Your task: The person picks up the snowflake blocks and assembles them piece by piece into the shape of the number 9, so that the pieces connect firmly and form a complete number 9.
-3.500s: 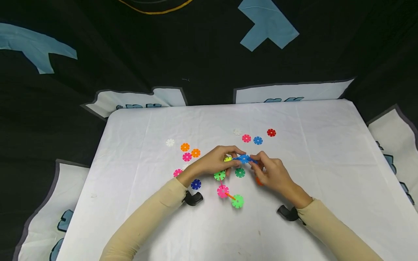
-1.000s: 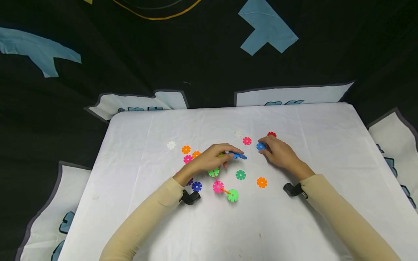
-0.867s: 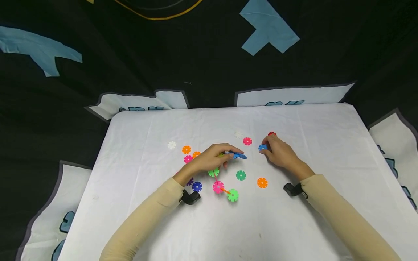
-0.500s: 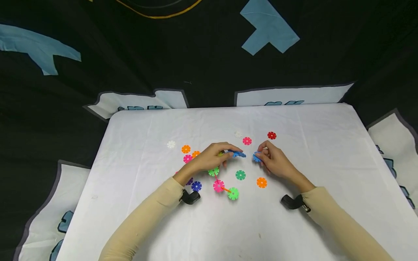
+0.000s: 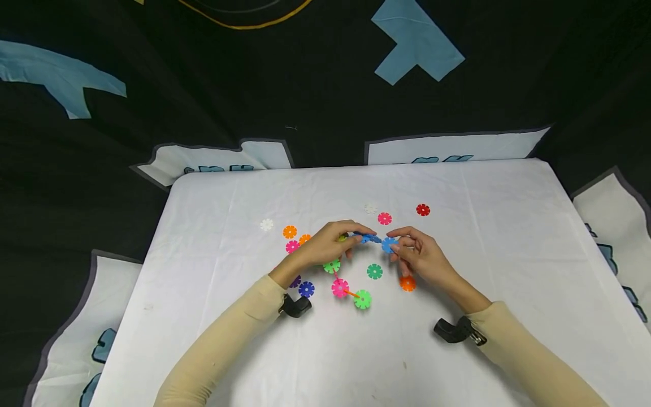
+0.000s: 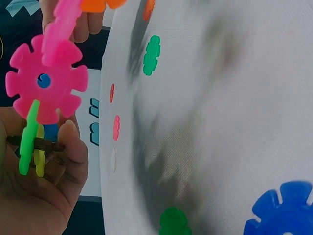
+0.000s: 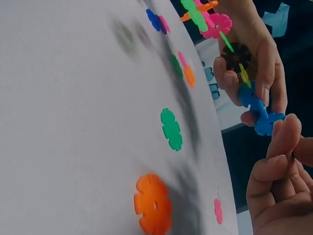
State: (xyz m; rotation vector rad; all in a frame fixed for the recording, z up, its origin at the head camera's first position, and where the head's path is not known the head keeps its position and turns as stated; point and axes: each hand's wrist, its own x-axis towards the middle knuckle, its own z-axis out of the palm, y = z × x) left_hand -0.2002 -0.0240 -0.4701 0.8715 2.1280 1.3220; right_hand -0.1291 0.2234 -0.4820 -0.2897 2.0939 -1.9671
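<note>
My left hand (image 5: 328,244) pinches a chain of interlocking notched plastic discs, held above the table. From its near end, the chain has a light green disc (image 5: 363,299), an orange one seen edge-on, a pink disc (image 5: 340,288) and another green disc (image 5: 332,265). Black (image 7: 236,58) and yellow (image 7: 245,76) discs follow between the fingers, then blue discs (image 7: 264,122) at the far end. My right hand (image 5: 423,257) pinches a single blue disc (image 5: 389,244) between thumb and fingers, close beside the chain's blue end. Its fingers mostly hide that disc in the right wrist view.
On the white-clothed table lie loose discs: a dark green one (image 5: 374,271), an orange one (image 5: 408,283) under my right hand, red (image 5: 423,210) and pink (image 5: 384,218) ones farther back. Several more, including a dark blue disc (image 5: 306,289), lie around my left forearm.
My right hand left the chain's end, reached to the back right and picked the blue disc off the table. It has brought it back leftward to the chain. My left hand barely moved.
</note>
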